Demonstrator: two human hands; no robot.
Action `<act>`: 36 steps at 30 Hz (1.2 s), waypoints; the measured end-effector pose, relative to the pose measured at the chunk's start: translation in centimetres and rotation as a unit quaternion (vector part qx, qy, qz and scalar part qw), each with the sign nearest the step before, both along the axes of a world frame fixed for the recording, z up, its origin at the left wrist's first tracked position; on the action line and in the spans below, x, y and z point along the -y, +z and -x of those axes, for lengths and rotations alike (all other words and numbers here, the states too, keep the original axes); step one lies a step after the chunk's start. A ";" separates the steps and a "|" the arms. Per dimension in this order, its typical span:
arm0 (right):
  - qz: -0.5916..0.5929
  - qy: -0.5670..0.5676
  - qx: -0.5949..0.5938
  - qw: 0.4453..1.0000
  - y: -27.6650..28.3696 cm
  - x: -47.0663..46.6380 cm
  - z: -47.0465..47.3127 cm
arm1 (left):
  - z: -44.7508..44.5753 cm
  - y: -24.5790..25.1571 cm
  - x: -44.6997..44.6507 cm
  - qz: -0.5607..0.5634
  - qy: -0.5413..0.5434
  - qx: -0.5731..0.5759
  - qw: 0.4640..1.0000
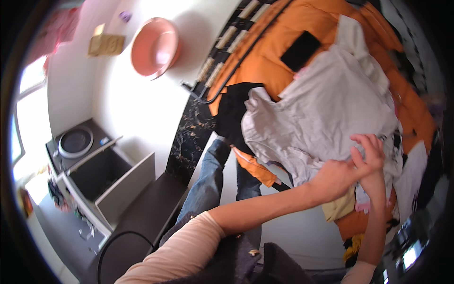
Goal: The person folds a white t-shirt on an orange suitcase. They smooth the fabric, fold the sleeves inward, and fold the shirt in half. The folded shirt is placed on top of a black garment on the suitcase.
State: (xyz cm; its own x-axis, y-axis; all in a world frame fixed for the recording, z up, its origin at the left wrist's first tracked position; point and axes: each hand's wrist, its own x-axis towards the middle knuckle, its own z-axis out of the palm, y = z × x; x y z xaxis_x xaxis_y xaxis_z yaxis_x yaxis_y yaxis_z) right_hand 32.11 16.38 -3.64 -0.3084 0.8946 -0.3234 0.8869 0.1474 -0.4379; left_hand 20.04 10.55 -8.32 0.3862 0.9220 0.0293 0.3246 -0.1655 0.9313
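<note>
A wrinkled white long-sleeved garment [319, 106] lies spread over an orange puffer jacket [262, 60]. Above the garment's lower right part, my left hand [335, 179] reaches across and meets my right hand [370, 156] near its wrist and palm; the left fingers are partly hidden. Nothing is seen in my right hand, whose fingers are slightly bent and apart. A black phone-like slab [300, 51] rests on the orange jacket above the white garment. Black cloth [234, 113] lies at the garment's left side. Pale yellow cloth [340, 206] shows below my hands.
A pink plastic basin [155, 48] and a cardboard box [106, 45] stand at the upper left. A metal rail [244, 56] runs along the jacket's edge. An open drawer [124, 188] projects from a cabinet at the lower left. More clothes [411, 181] lie at the right.
</note>
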 end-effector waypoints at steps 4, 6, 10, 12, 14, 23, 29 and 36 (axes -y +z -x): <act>0.033 -0.076 -0.004 0.997 -0.8 0.4 -3.4 | 0.1 -0.4 -0.7 0.150 0.016 -0.052 0.987; 0.031 -0.175 -0.050 0.983 -0.2 -0.1 -6.4 | -0.2 -3.4 0.4 0.142 0.035 -0.037 0.989; -0.034 -0.281 -0.104 0.953 -1.7 -0.6 -14.8 | -1.3 -6.0 1.4 0.178 -0.003 -0.023 0.984; -0.032 -0.298 -0.128 0.945 -2.6 -1.3 -17.6 | -2.3 -7.6 1.7 0.197 -0.015 -0.012 0.980; -0.040 -0.271 -0.153 0.949 -3.9 -2.6 -19.2 | -3.4 -9.0 1.6 0.212 -0.018 -0.012 0.977; -0.131 0.037 0.002 0.991 -9.1 -10.7 -19.5 | -5.9 -13.0 1.5 0.189 -0.046 -0.083 0.978; -0.091 0.120 0.159 0.976 -8.8 -11.8 -17.9 | -7.6 -10.9 2.9 0.251 -0.046 -0.043 0.966; 0.048 -0.067 -0.047 0.995 -6.3 -12.5 -21.7 | -9.9 -8.0 5.0 0.240 -0.036 -0.015 0.970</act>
State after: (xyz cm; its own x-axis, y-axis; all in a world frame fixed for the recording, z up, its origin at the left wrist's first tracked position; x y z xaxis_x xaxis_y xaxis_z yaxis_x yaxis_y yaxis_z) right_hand 53.79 28.83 -9.94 -0.2219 0.8959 -0.3848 0.8498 -0.0158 -0.5268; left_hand 29.93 5.55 -16.28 0.4443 0.7972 -0.4088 0.3566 0.2612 0.8970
